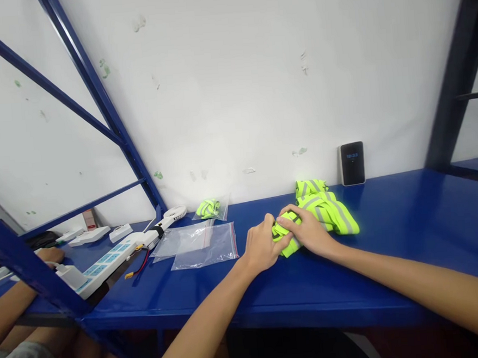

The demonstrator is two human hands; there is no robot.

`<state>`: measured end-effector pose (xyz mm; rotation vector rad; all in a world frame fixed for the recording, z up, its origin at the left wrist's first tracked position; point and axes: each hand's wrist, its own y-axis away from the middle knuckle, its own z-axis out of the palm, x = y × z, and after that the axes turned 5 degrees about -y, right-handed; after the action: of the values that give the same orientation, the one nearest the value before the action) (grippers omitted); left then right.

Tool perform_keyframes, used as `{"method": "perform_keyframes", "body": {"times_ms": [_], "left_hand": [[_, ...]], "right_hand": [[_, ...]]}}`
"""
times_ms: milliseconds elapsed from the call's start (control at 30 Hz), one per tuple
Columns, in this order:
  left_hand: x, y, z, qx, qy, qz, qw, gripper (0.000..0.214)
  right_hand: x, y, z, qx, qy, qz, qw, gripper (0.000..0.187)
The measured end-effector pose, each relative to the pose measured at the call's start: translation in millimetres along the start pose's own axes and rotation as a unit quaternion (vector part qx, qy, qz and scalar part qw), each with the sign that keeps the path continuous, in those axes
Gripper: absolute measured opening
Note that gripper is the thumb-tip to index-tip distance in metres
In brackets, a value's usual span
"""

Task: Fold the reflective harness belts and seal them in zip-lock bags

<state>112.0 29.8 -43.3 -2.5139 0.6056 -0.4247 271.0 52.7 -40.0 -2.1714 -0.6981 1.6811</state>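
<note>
Both of my hands are on a folded fluorescent yellow hi-vis vest (283, 235) with grey reflective strips. My left hand (262, 245) grips its near fold from the left. My right hand (308, 231) presses on top and pinches the fold from the right. Behind my right hand, more of the yellow reflective fabric (327, 211) lies bunched on the table. To the left of my hands lie flat clear zip bags (203, 248) with red seal strips. Another clear bag holding yellow hi-vis fabric (209, 208) lies against the wall.
The blue steel table (272, 302) runs along a white wall, with a black device (352, 163) standing upright at the back. A white power strip (101, 267), a white fan (172, 216) and a co-worker's hand (50, 256) are at left, behind a blue steel frame (32, 259).
</note>
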Motion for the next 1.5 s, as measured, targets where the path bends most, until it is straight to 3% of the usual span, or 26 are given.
{"method": "perform_keyframes", "body": {"times_ms": [300,433,533,667,767,833,1000,1133,1233,1367,1500], "left_hand": [[5,1,3.6,-0.01,-0.036,-0.021,0.999,0.027],[2,3,-20.2,-0.078,-0.048,0.036,0.995,0.035],[-23,6,-54.4,-0.137,-0.03,0.108,0.984,0.049],[-80,17,-89.3,-0.232,-0.057,0.031,0.971,0.092],[-112,27,-92.7,-0.282,-0.065,-0.019,0.957,0.109],[-121,30,-87.1,-0.292,-0.063,-0.044,0.953,0.111],[-105,28,-73.9,-0.242,-0.066,-0.06,0.966,0.1],[-74,25,-74.1,-0.164,-0.063,-0.01,0.984,0.1],[-54,23,-75.5,-0.107,-0.08,0.021,0.991,0.102],[-40,23,-77.4,-0.032,-0.103,0.047,0.993,0.099],[-36,27,-77.6,0.02,-0.13,0.073,0.989,0.092]], "right_hand": [[7,-8,3,0.02,0.027,0.003,0.999,0.032],[9,-9,-2,-0.015,0.027,0.032,0.999,0.033],[7,-8,-4,-0.037,0.011,0.058,0.998,0.034],[2,-6,-1,-0.061,-0.017,0.093,0.994,0.034],[1,-7,1,-0.068,-0.034,0.108,0.991,0.035],[2,-8,2,-0.06,-0.052,0.121,0.989,0.034],[7,-8,1,-0.037,-0.085,0.155,0.984,0.038],[12,-14,5,0.003,-0.113,0.192,0.975,0.04],[10,-27,18,0.016,-0.197,0.213,0.957,0.043],[-3,-42,42,0.025,-0.295,0.189,0.936,0.04],[-13,-42,52,0.033,-0.272,0.133,0.953,0.04]]}}
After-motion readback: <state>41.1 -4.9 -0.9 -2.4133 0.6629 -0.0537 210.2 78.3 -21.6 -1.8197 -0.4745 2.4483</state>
